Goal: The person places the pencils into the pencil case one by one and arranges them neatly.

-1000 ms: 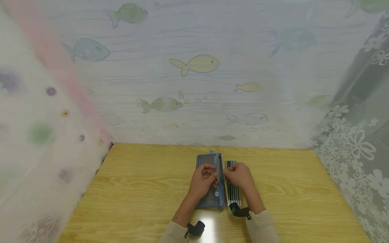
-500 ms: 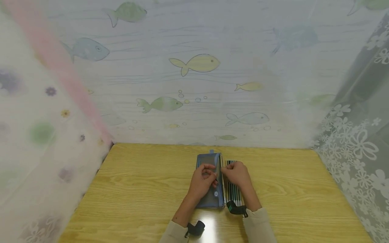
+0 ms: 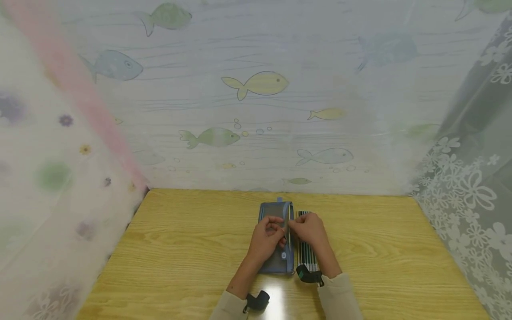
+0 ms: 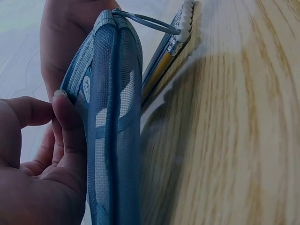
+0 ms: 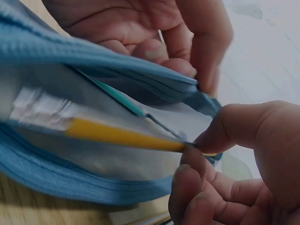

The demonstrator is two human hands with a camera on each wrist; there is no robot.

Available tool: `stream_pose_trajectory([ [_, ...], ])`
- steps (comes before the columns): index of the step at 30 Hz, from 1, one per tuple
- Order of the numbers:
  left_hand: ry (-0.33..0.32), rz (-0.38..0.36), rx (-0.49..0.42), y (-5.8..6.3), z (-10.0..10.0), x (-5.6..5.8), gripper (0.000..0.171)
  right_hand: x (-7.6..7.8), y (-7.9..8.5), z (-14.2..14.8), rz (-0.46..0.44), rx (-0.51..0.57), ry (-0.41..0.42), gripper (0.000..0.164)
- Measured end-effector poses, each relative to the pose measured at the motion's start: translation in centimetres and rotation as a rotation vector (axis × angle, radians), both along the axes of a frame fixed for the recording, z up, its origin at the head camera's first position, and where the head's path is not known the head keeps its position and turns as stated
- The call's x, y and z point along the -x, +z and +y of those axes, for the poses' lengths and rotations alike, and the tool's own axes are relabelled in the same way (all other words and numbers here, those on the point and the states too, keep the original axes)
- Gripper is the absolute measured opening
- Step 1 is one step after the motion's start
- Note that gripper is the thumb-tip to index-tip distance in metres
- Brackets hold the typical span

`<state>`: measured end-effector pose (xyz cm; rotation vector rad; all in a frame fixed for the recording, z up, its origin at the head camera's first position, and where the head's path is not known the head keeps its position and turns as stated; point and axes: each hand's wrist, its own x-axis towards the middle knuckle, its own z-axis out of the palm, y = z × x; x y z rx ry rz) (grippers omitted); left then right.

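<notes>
R hand (image 3: 310, 230) pinching the yellow pencil (image 5: 126, 137), L hand (image 3: 264, 243) gripping the pouch (image 3: 276, 266) just L of it, I've shifted the pencil L btwn zip edges (image 5: 108, 191), so it's prob. ready to drop in.

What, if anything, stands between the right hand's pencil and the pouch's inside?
Nothing visible. The pouch gapes, and the pencil, pinched in the right hand, lies between its zip edges. The left hand is at one edge, outside that gap. How deep the pencil sits, I can't tell.
</notes>
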<state>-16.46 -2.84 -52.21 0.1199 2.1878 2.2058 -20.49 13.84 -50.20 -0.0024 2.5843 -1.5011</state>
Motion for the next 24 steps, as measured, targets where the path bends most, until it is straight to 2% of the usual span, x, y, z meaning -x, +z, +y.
stream_pose_trajectory([
  [13, -0.010, 0.008, -0.003, -0.2, 0.0, 0.0, 0.026, -0.1, -0.5, -0.3, 0.015, -0.005, 0.027, 0.032],
  [24, -0.017, 0.018, -0.011, -0.1, -0.1, 0.0, 0.027, 0.0, -0.2, 0.6, 0.034, -0.019, 0.015, 0.017],
])
